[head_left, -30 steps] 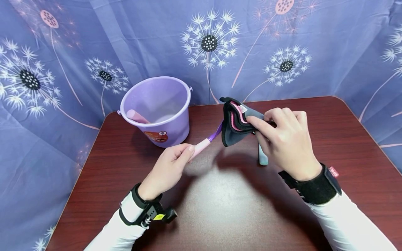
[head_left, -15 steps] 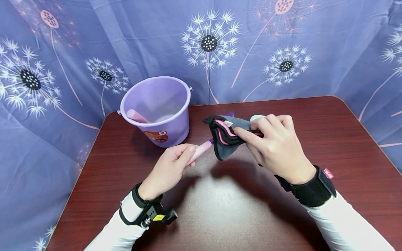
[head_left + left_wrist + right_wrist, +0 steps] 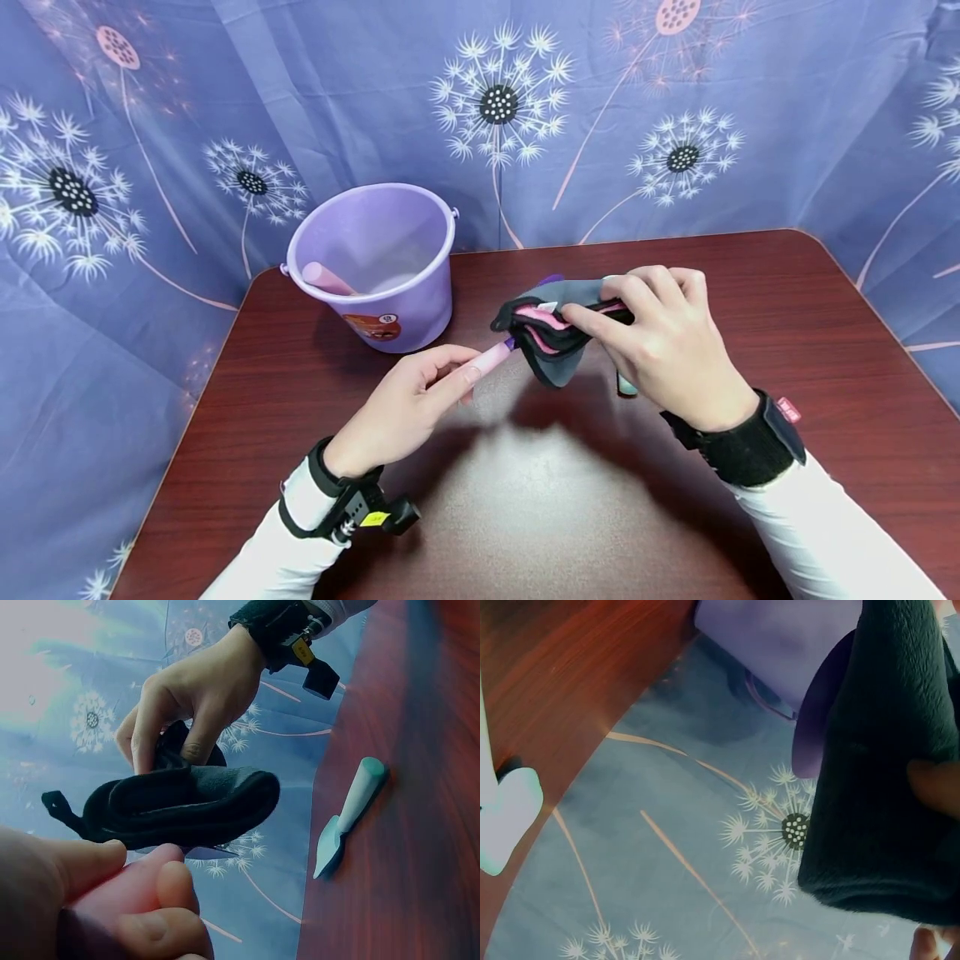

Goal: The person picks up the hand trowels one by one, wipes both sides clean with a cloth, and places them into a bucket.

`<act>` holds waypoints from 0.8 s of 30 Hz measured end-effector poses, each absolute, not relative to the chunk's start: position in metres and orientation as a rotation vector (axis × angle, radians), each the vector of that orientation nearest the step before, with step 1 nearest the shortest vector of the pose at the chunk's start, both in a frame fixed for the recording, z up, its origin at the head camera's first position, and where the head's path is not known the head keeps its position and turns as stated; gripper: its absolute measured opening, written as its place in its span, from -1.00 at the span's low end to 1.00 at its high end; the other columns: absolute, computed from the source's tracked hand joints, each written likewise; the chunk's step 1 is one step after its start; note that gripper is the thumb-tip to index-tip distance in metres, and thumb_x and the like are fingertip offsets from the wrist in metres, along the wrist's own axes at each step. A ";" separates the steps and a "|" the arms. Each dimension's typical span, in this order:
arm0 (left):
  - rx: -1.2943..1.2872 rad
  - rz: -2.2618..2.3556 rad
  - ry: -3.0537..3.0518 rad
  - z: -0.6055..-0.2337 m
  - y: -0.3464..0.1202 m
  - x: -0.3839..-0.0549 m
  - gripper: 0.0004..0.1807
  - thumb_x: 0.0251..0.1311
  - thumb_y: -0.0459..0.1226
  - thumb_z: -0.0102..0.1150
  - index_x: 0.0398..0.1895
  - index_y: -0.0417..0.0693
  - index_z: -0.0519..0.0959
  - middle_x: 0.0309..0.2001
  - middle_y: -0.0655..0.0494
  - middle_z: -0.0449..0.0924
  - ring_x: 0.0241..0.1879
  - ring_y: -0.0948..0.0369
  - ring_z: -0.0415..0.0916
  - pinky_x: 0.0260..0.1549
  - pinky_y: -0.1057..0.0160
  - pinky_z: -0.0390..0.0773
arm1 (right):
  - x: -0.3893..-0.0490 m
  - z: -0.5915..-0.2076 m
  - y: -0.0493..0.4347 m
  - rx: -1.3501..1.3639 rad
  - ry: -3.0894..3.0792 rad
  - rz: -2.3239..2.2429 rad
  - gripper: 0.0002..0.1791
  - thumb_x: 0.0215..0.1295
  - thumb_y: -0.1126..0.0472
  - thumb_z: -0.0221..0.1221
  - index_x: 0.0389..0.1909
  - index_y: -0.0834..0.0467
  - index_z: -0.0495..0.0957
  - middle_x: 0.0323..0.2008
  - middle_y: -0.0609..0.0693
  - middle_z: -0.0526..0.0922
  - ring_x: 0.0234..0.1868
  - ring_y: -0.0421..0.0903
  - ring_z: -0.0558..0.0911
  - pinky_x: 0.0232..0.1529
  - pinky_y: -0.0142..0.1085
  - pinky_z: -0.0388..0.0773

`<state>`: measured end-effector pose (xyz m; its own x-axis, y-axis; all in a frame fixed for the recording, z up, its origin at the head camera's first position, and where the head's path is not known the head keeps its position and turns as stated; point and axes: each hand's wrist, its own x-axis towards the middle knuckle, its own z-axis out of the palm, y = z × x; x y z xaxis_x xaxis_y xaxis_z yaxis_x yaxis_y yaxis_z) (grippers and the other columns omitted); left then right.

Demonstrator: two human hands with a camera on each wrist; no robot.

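In the head view my left hand (image 3: 408, 408) grips the pink handle (image 3: 491, 358) of a small trowel, also seen in the left wrist view. Its purple blade (image 3: 551, 278) pokes out behind a folded grey cloth (image 3: 553, 371) with black edging and pink layers. My right hand (image 3: 667, 350) pinches that cloth between thumb and fingers, over the blade, close to where it joins the handle. Most of the blade is hidden by the cloth. Beyond the cloth in the left wrist view, a mint trowel (image 3: 361, 791) lies on the table; the right hand mostly covers it in the head view.
A purple bucket (image 3: 420, 312) stands at the back left of the dark red wooden table (image 3: 810, 333). Inside it leans a pink handle (image 3: 326, 279). A blue dandelion-print curtain (image 3: 375, 100) hangs behind the table's far edge.
My right hand has moved the cloth left and toward me along the blade, then slightly back up. The left hand still holds the handle, with its fingers shifted slightly. The bucket stays put.
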<state>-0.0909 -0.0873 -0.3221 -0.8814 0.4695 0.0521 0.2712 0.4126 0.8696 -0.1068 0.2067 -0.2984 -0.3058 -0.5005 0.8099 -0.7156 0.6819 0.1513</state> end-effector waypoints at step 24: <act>0.726 1.434 2.550 -0.321 -0.090 -0.090 -0.77 0.48 0.04 -0.03 0.07 0.42 0.55 -0.29 0.32 0.55 -0.32 0.27 0.42 -0.35 0.24 0.39 | -0.113 -0.314 0.228 0.540 -2.258 0.507 -0.61 0.15 0.25 0.09 -0.02 0.07 0.70 -0.31 0.06 0.48 -0.32 -0.01 0.43 -0.31 0.05 0.17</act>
